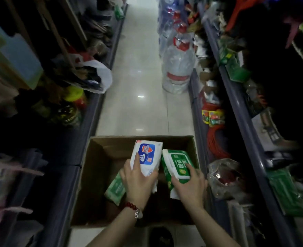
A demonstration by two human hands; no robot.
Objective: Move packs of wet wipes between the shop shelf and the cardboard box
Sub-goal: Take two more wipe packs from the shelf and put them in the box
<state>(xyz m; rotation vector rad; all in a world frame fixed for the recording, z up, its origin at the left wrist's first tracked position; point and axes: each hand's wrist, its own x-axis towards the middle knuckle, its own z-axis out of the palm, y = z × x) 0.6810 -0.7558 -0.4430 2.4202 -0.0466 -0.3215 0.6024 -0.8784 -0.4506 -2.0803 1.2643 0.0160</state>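
An open cardboard box (93, 175) stands on the aisle floor below me. My left hand (138, 182) grips a white wipes pack with a blue and red label (148, 155), held above the box. My right hand (191, 186) grips a green wipes pack with a white lid (176, 164) beside it, over the box's right side. Another green wipes pack (116, 188) lies inside the box, partly hidden under my left hand. A red bead bracelet sits on my left wrist.
Dark shop shelves line both sides of the narrow aisle; the right shelf (243, 125) holds green packs (286, 191) and bagged goods. Wrapped water bottles (178, 68) stand on the tiled floor ahead right. A white plastic bag (100, 75) hangs out from the left shelf.
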